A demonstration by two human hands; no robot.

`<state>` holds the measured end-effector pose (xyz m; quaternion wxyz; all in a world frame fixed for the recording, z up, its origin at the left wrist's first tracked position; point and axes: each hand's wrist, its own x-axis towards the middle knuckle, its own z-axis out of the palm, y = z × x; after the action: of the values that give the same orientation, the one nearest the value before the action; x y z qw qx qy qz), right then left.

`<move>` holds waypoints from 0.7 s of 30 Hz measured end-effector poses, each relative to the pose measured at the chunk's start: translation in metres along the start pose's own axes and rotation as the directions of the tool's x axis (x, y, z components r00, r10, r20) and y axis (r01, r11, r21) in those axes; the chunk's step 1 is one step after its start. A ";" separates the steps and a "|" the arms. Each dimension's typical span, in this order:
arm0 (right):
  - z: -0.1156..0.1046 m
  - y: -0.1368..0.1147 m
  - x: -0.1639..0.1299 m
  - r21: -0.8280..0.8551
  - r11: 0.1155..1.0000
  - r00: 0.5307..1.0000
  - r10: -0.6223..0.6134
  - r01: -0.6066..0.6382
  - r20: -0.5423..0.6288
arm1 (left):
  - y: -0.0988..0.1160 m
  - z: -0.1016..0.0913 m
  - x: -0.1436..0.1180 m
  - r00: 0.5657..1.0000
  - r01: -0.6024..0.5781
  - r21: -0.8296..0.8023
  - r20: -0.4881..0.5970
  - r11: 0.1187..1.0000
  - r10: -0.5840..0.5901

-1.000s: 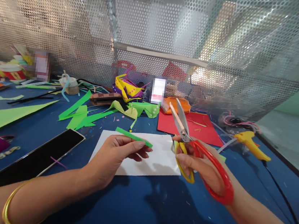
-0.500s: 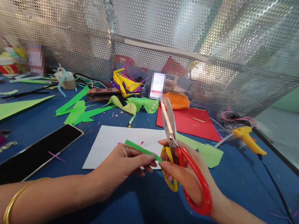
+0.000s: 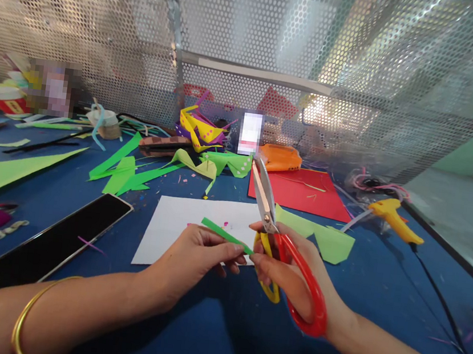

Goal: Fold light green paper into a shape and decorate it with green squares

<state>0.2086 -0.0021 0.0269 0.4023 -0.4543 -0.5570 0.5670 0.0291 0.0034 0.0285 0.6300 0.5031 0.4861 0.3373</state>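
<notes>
Between the thumb and fingers of my left hand (image 3: 205, 253) is a narrow green paper strip (image 3: 222, 231), slanting down to the right. My right hand (image 3: 294, 270) is closed around scissors (image 3: 269, 222) with one red and one yellow handle, blades pointing up and away. The thumb and fingertip of that hand also touch the strip's right end. Below the strip lies a white sheet of paper (image 3: 165, 231) with small pink bits on it. A light green paper piece (image 3: 336, 244) is partly hidden behind my right hand.
A black phone-like slab (image 3: 56, 241) lies at left, near green paper scraps (image 3: 124, 175). Red paper (image 3: 299, 191) and an orange object (image 3: 279, 157) are farther back. At right a yellow glue gun (image 3: 395, 218) trails its cable. A perforated metal screen (image 3: 245, 34) borders the back.
Both hands keep nearly the same place. The scissors have tilted slightly and shifted a little left. The green strip's left end is turned a bit more upward.
</notes>
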 end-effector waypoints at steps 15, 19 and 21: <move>-0.009 -0.008 0.002 0.052 0.998 0.998 0.045 -0.047 0.039 | 0.010 -0.005 -0.008 0.756 0.111 0.268 0.603 0.957 -0.257; -0.009 -0.006 0.001 0.077 0.997 0.991 0.019 -0.029 0.133 | 0.018 -0.008 -0.009 0.732 0.083 0.348 0.615 0.934 -0.294; -0.010 -0.005 0.000 0.070 0.997 0.990 0.007 -0.017 0.138 | 0.019 -0.009 -0.007 0.738 0.082 0.377 0.599 0.923 -0.310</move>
<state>0.2179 0.0010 0.0319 0.3755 -0.4030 -0.5601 0.6188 0.0200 0.0049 0.0482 0.6992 0.6301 0.3375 -0.0122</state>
